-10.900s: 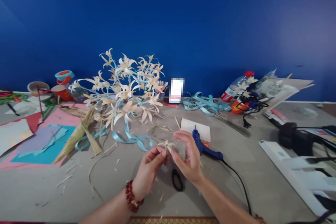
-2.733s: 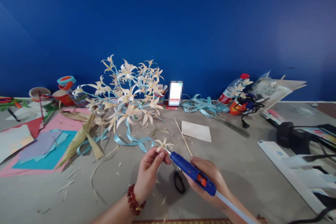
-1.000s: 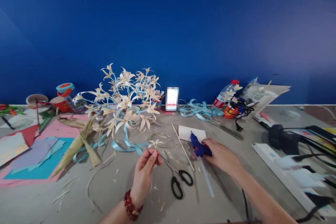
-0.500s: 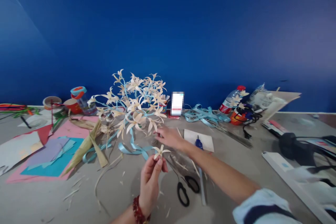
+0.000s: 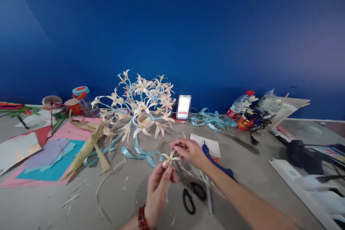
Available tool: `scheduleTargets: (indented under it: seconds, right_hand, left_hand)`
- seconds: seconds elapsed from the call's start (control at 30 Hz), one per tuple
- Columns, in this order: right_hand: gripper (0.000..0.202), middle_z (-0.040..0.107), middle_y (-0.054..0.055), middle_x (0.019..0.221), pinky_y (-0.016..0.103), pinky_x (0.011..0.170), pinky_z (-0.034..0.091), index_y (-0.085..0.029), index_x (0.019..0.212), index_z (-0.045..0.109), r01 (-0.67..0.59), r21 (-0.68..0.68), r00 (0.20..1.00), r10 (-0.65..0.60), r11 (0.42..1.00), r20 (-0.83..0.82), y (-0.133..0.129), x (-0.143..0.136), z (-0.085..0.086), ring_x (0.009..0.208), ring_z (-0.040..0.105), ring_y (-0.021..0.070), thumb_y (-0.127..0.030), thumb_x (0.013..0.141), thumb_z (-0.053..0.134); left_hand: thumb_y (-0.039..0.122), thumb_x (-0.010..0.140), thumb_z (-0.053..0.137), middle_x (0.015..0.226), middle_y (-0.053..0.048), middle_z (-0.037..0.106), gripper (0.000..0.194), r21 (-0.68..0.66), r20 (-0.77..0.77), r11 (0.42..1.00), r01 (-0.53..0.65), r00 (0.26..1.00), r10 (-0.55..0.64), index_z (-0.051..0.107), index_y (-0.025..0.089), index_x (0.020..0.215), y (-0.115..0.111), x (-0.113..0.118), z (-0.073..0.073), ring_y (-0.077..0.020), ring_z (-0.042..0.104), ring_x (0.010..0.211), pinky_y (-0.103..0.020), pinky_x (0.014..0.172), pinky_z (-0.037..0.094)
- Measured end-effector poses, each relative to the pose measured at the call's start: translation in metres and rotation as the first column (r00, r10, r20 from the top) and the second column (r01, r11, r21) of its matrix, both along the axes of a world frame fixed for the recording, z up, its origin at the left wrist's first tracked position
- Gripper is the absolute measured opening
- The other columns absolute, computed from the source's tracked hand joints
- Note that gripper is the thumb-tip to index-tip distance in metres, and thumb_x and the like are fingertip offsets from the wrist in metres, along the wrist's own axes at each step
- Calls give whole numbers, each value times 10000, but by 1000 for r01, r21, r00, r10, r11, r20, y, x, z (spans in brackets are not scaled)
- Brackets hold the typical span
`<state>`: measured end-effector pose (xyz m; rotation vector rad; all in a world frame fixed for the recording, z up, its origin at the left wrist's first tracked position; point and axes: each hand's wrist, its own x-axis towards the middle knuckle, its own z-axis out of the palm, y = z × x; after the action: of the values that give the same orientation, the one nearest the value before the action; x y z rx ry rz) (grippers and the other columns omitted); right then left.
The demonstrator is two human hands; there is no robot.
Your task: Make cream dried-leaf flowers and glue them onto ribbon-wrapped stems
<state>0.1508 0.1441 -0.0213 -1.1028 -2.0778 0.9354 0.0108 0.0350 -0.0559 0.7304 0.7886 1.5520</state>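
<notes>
A small cream flower with narrow petals is pinched between the thumb and fingers of my left hand. Just above and to the right of it, my right hand has its fingers drawn together; whatever is between them is too small to make out. Behind both hands stands a large bunch of cream flowers on blue-wrapped stems. Black-handled scissors lie to the right of my left hand, their blades pointing away. A blue glue gun rests partly behind my right forearm.
Light blue ribbon curls below the bunch, with more ribbon at the back. Coloured paper and dried husks lie left. A bottle, wires and a white power strip are on the right.
My right hand has drawn back from beside the bunch toward the flower in my left hand. More of the glue gun shows. The view has shifted slightly.
</notes>
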Motion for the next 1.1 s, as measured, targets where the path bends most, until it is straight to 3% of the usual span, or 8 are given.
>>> scheduleTargets:
  seconds: [0.13, 0.3, 0.47, 0.63, 0.77, 0.9, 1.0, 1.1]
  right_hand:
    - [273, 747, 84, 863, 230, 500, 522, -170, 859, 687, 35, -364, 877, -204, 931, -435, -27, 14, 10, 721, 678, 184, -436, 852, 625]
    - [329, 737, 103, 849, 253, 515, 515, -154, 844, 731, -41, -441, 746, -266, 897, -610, -46, 5, 21, 712, 656, 190, -465, 852, 623]
    - [199, 736, 45, 741, 228, 527, 501, -182, 805, 698, 50, -382, 749, -288, 923, -596, -51, 1, 19, 564, 594, 123, -347, 733, 784]
    - [305, 745, 36, 781, 273, 631, 538, -216, 981, 650, 48, -377, 734, -288, 925, -615, -50, 6, 12, 630, 646, 151, -330, 734, 788]
    - [133, 710, 35, 732, 269, 625, 530, -195, 825, 707, 75, -324, 783, -257, 943, -566, -48, 10, 3, 629, 637, 151, -318, 787, 741]
    - [42, 652, 56, 923, 285, 678, 525, -223, 836, 716, 116, -111, 795, -160, 987, -585, -49, 15, -1, 789, 622, 173, -257, 822, 695]
    - [52, 578, 48, 939, 320, 793, 491, -241, 840, 724, 157, 71, 847, -97, 985, -523, -51, 18, 0, 902, 580, 191, -212, 819, 686]
    - [94, 565, 46, 975, 344, 854, 457, -256, 870, 722, 141, 143, 895, -65, 980, -441, -54, 18, 3, 939, 566, 197, -189, 830, 669]
  left_hand:
    - [298, 853, 667, 653, 13, 595, 145, -62, 45, 998, 30, 999, -27, 646, 165, 800, 4, 0, 5, -99, 515, 622, -206, 646, 395]
    - [285, 843, 677, 667, 14, 593, 139, -69, 60, 997, 37, 998, -33, 648, 158, 794, 8, -1, 5, -89, 513, 619, -198, 641, 392]
    - [277, 838, 682, 683, 9, 607, 126, -77, 83, 996, 37, 996, -31, 652, 158, 814, 9, -2, 5, -89, 525, 618, -202, 638, 394]
    - [267, 833, 684, 640, 9, 607, 126, -92, 86, 993, 78, 994, -70, 647, 152, 797, 10, -1, 5, -98, 532, 611, -213, 645, 393]
    - [259, 856, 655, 633, 2, 613, 130, -108, 88, 986, 127, 989, -118, 641, 147, 792, 10, -1, 5, -105, 531, 613, -223, 649, 393]
    - [242, 848, 662, 647, 2, 624, 105, -150, 114, 978, 148, 985, -132, 643, 149, 801, 10, -1, 4, -105, 533, 608, -224, 643, 397]
    - [250, 833, 677, 645, 3, 629, 112, -182, 129, 971, 154, 983, -132, 642, 152, 791, 11, -1, 5, -104, 536, 598, -223, 633, 399]
    - [255, 836, 671, 636, 4, 629, 116, -173, 102, 973, 152, 986, -136, 647, 153, 785, 11, 0, 5, -107, 535, 599, -224, 635, 397]
